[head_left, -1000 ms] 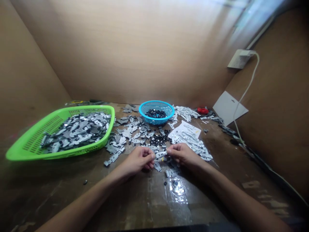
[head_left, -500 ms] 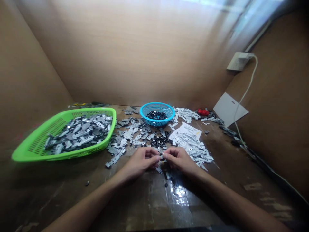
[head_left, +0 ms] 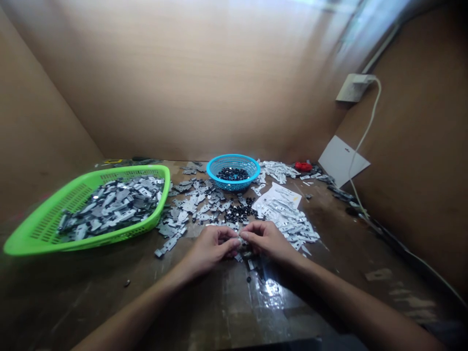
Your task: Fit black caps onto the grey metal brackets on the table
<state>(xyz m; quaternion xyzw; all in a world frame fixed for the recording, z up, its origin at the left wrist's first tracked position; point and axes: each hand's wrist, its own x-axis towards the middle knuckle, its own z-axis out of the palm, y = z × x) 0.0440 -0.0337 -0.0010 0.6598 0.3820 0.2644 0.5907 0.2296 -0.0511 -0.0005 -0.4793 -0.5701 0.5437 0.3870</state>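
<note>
Bench notes: both hands low at the centre of a worn wooden table [head_left: 204,312]; left hand [head_left: 211,243] and right hand [head_left: 266,239] curled inward, fingertips meeting, both grasping one small metal plate [head_left: 240,242]; plate sits just above the table between the two hands, mostly hidden by the fingers, its shape too small to make out; a few loose dark pieces [head_left: 250,264] lie just below the hands.

Nearest the hands, a heap of black bits [head_left: 239,213] on the table; loose silver plates [head_left: 186,204] spread to its left; more plates [head_left: 288,224] to its right, some lying on a sheet of white paper [head_left: 281,195]. Further left, a green plastic basket [head_left: 91,246] heaped with grey metal plates [head_left: 109,207]; at the back, a blue plastic basket [head_left: 234,187] holding black bits [head_left: 232,174]; back right, a red object [head_left: 302,166], near a white cable [head_left: 365,131] running up to a wall socket [head_left: 353,87].
</note>
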